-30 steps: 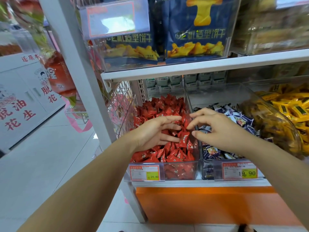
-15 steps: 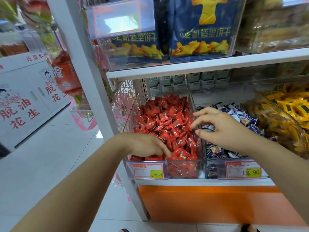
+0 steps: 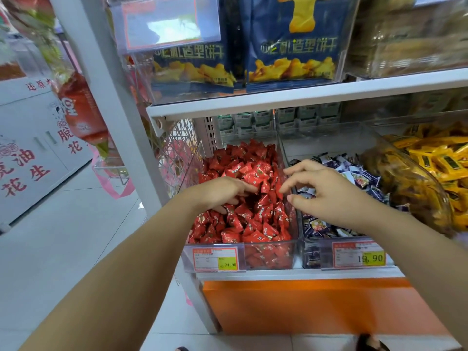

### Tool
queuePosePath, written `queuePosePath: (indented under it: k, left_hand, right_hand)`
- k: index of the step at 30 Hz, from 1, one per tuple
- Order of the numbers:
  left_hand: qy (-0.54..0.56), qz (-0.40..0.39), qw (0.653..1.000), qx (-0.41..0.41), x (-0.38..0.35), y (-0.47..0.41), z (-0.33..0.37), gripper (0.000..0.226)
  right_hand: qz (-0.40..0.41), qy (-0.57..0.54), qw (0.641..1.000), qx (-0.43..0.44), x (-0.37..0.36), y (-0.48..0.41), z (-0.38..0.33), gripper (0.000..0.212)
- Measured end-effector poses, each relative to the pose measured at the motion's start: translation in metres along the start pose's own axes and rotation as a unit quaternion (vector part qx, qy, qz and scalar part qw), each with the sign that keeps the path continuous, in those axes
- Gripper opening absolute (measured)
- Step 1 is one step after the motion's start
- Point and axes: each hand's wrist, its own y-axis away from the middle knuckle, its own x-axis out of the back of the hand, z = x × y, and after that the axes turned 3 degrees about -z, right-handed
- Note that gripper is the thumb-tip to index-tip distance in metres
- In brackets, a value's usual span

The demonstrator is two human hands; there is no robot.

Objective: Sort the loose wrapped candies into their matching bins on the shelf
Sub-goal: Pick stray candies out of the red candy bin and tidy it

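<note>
Left hand (image 3: 222,195), centre of frame: the index finger (image 3: 249,190) is extended flat across the red candies (image 3: 253,224); the other fingers are curled down into the pile. Whether they pinch a candy cannot be told. Right hand (image 3: 329,196), right of centre: the fingers (image 3: 298,168) are spread apart and loosely hooked, the thumb set apart below them, and nothing is visible between them. This hand hovers over the divider between the red bin (image 3: 268,257) and the blue bin (image 3: 310,254). The red candies are glossy twisted wrappers heaped in the clear left-hand bin. The blue-and-white candies (image 3: 354,173) fill the middle bin, and the yellow candies (image 3: 443,160) lie at the right edge. Each front bin carries a price label (image 3: 215,259).
</note>
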Motion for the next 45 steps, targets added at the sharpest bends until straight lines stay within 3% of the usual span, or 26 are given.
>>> queuePosePath:
  k: [7,12,15,17,23,31,34,41,45]
  left_hand:
    - [0.051,0.022,0.998,-0.009,0.002,0.000,0.003,0.037]
    - [0.067,0.071,0.992,-0.078,0.020,0.014,0.011,0.029]
    - [-0.037,0.201,0.970,-0.129,0.024,0.001,0.012,0.025]
    - [-0.147,0.228,0.952,-0.140,0.018,-0.014,0.008,0.034]
    - [-0.319,0.071,0.945,-0.029,-0.005,-0.042,0.006,0.053]
    - [-0.368,-0.011,0.924,-0.101,-0.017,-0.005,-0.007,0.053]
    - [-0.404,-0.035,0.910,-0.092,-0.020,0.010,-0.005,0.052]
    - [-0.312,-0.070,0.943,-0.092,0.004,0.038,0.006,0.035]
    - [-0.172,0.095,0.972,-0.125,0.020,0.022,0.021,0.026]
  right_hand:
    - [-0.003,0.003,1.000,0.002,0.000,-0.001,0.000,0.015]
    - [-0.002,0.005,1.000,0.004,0.003,-0.002,0.000,0.015]
    - [0.010,0.011,1.000,-0.002,0.005,-0.008,0.002,0.015]
    - [0.011,0.011,1.000,-0.010,0.005,-0.012,0.003,0.017]
    - [0.020,0.001,1.000,-0.017,0.005,-0.017,0.004,0.015]
    - [0.017,0.005,1.000,-0.016,0.004,-0.016,0.003,0.014]
    - [0.016,0.004,1.000,-0.016,0.003,-0.015,0.003,0.014]
    - [0.029,-0.013,0.999,-0.015,0.004,-0.017,0.006,0.014]
    - [0.046,-0.043,0.998,-0.023,0.003,-0.023,0.010,0.012]
